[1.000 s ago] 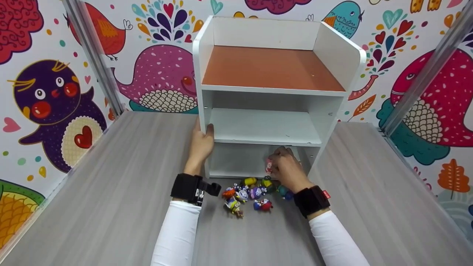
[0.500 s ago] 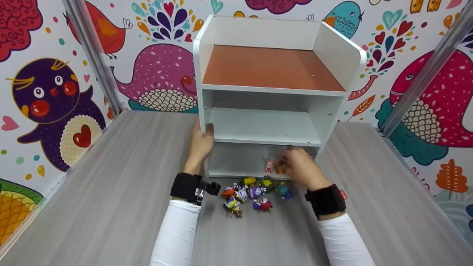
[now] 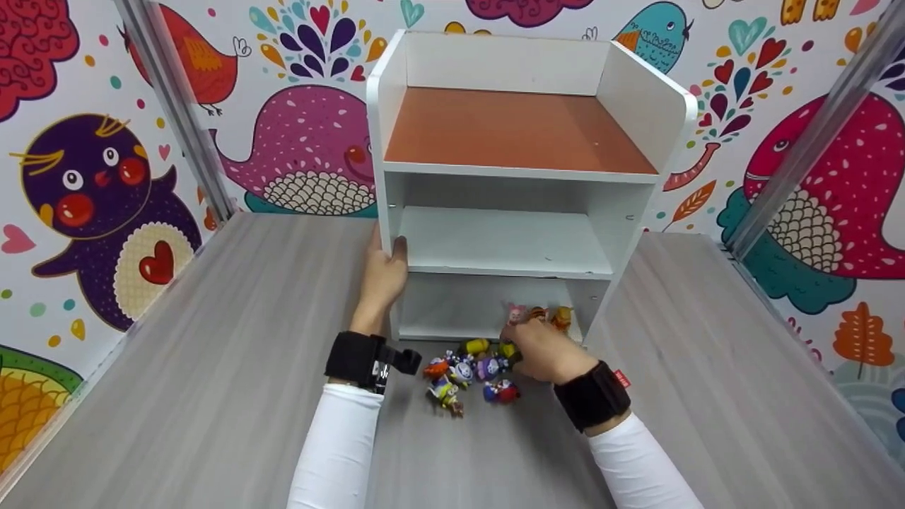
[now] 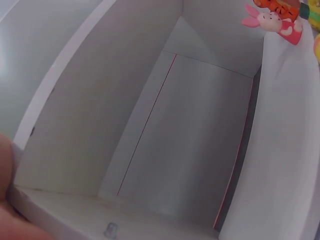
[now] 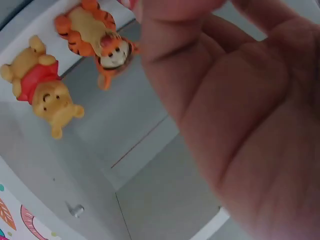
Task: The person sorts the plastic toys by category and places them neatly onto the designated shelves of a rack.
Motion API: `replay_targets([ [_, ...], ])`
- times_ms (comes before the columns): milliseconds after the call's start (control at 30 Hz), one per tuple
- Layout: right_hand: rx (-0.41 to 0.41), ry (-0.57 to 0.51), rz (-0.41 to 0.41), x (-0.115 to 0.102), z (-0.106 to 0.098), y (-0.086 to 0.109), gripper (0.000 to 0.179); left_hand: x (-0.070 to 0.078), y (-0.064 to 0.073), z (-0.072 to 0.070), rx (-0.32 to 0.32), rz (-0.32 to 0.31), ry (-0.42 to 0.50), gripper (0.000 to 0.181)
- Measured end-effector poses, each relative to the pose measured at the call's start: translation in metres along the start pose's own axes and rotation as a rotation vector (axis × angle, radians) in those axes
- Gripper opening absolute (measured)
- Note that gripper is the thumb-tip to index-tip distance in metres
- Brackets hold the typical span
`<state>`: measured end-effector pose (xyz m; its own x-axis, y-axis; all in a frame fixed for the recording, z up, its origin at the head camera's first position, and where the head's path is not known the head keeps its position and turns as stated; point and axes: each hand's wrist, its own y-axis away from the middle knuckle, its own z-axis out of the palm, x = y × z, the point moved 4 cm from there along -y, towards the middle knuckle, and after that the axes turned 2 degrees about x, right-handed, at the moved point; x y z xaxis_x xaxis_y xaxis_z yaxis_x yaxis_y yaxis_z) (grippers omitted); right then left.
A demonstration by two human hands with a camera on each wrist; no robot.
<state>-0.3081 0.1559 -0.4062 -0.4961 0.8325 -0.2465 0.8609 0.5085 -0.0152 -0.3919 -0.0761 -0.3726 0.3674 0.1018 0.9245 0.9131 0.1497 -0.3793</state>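
My left hand grips the left side panel of a white shelf unit, thumb on its front edge. My right hand reaches down at the front of the bottom shelf, fingertips right at a yellow-and-green toy figurine; whether they pinch it I cannot tell. Behind that hand, a pink piglet figurine, an orange tiger figurine and a yellow bear figurine in a red top stand in a row on the bottom shelf. The right fingertips are out of the right wrist view.
More small figurines lie in a loose pile on the grey wood-grain table, in front of the unit. A brown top board and a middle shelf sit above. Patterned walls and metal posts stand around.
My right hand has moved from the piglet to the tiger, then down and left to the toys on the table. The bear figurine has come into view. My left hand stays put.
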Motion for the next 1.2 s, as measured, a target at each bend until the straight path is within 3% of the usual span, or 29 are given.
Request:
replay_targets([
  [233, -0.059, -0.009, 0.061, 0.0, 0.008, -0.002, 0.032, 0.003, 0.0, 0.002, -0.019, 0.004, -0.001, 0.061],
  [467, -0.064, -0.04, 0.034, -0.002, 0.012, -0.004, 0.036, 0.003, 0.0, 0.001, -0.005, -0.008, 0.003, 0.061],
  [767, -0.056, -0.015, -0.017, -0.003, 0.015, -0.005, 0.027, 0.001, 0.001, 0.0, -0.009, -0.023, 0.003, 0.061],
  [933, -0.076, -0.046, -0.009, -0.001, 0.01, -0.003, 0.025, 0.001, 0.001, 0.0, -0.012, -0.018, 0.006, 0.062],
  [1200, -0.075, -0.072, -0.062, 0.002, -0.013, 0.006, 0.024, 0.0, -0.001, 0.001, -0.009, 0.016, 0.008, 0.062],
])
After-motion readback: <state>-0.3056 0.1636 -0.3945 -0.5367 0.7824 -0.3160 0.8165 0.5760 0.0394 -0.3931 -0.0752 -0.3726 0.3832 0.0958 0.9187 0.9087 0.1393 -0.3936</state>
